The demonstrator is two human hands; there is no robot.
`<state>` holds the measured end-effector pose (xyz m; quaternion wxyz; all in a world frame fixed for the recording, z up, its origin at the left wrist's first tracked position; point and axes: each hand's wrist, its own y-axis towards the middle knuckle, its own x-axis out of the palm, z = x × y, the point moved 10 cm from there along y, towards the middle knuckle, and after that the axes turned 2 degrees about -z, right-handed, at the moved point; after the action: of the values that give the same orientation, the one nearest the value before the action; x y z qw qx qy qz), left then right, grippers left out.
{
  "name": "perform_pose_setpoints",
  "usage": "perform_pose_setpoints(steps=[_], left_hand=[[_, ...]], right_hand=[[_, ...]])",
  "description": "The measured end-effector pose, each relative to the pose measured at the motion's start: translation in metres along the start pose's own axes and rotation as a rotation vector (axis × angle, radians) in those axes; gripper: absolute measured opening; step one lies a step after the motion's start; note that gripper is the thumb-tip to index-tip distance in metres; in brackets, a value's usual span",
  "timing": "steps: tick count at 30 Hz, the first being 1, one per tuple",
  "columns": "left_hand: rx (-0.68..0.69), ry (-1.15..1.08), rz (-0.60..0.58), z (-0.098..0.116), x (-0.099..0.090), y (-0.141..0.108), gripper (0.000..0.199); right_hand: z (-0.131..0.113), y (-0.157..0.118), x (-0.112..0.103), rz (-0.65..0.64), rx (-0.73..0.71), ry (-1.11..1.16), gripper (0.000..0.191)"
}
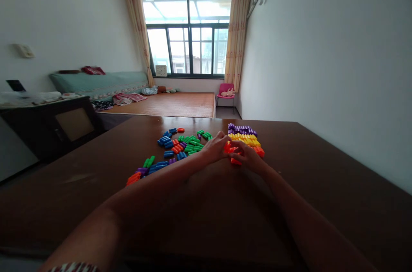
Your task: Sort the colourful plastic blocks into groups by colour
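Purple pieces (pixel 243 129) and yellow pieces (pixel 245 138) lie in rows at the right of the pile area, with orange pieces (pixel 259 151) in front of them. My left hand (pixel 217 146) is closed at the left end of the orange row, its fingertips around an orange piece (pixel 227 147). Beside it, my right hand (pixel 247 156) curves over more orange pieces, fingers bent and slightly apart; whether it grips one is hidden. One orange piece (pixel 236 161) shows just under the right fingers.
Mixed green (pixel 193 145), blue (pixel 165 140) and orange (pixel 177 147) pieces lie scattered left of my hands on the brown table (pixel 206 220). Nearer on the left is another cluster with blue pieces (pixel 158 166). A bed and pink chair (pixel 226 92) stand beyond.
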<state>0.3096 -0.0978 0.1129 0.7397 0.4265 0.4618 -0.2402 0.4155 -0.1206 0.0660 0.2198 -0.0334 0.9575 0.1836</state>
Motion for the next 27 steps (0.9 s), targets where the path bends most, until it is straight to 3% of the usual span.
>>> perform_pose_setpoints(steps=[4,8,12,18,24,27], left_hand=[[-0.006,-0.029,0.025,0.015,0.016,0.012,0.044],[0.041,-0.168,0.056,0.018,0.019,0.013,0.059],[0.093,-0.257,0.036,0.007,0.012,0.002,0.065],[-0.083,-0.218,0.047,-0.059,-0.019,-0.033,0.04],[-0.219,-0.14,0.061,-0.123,-0.067,-0.084,0.039],[-0.382,-0.136,0.017,-0.168,-0.087,-0.12,0.044]], right_hand=[[0.009,0.002,-0.003,0.024,0.04,0.063,0.05],[0.012,0.002,-0.016,0.058,0.062,0.092,0.043],[0.013,-0.006,-0.045,0.125,0.096,-0.093,0.041],[0.032,-0.021,-0.059,-0.097,0.143,-0.545,0.027],[0.04,-0.02,-0.053,-0.088,0.154,-0.606,0.02],[0.033,-0.018,-0.048,-0.067,0.113,-0.608,0.021]])
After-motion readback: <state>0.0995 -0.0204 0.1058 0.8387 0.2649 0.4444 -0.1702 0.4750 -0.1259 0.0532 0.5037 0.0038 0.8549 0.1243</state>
